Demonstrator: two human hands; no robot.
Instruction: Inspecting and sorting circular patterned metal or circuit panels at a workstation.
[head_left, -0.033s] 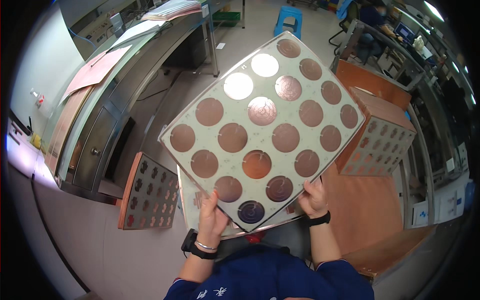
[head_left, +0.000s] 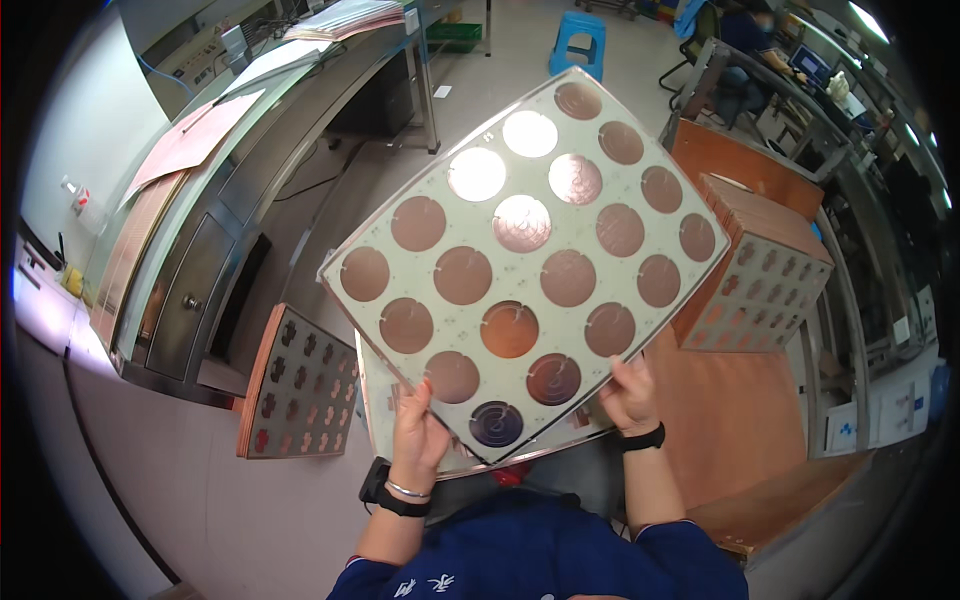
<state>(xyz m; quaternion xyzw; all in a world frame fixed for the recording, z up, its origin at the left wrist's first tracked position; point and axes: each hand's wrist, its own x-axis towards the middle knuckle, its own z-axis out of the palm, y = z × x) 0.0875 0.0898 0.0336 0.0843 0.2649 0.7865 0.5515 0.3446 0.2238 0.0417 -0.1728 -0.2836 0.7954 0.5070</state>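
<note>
A large pale circuit board panel point(head_left: 520, 265) with several rows of round copper discs is held up in front of me, tilted with one corner pointing toward my body. My left hand point(head_left: 420, 430) grips its lower left edge, thumb on the face. On the lower right edge, my right hand point(head_left: 630, 395) pinches it the same way. The fingers behind the panel are partly hidden. Below it, mostly covered, lies another pale panel point(head_left: 378, 405). Bright glare whitens two of the upper discs.
Left of me stands a stack of panels point(head_left: 310, 385) with cross-shaped copper marks. A similar stack point(head_left: 765, 290) rests on a wooden rack point(head_left: 735, 420) at right. A metal desk point(head_left: 215, 270) with papers runs along the left. Farther off are a blue stool point(head_left: 577, 45) and a seated person.
The panel and both hands have shifted very slightly; the grip is the same.
</note>
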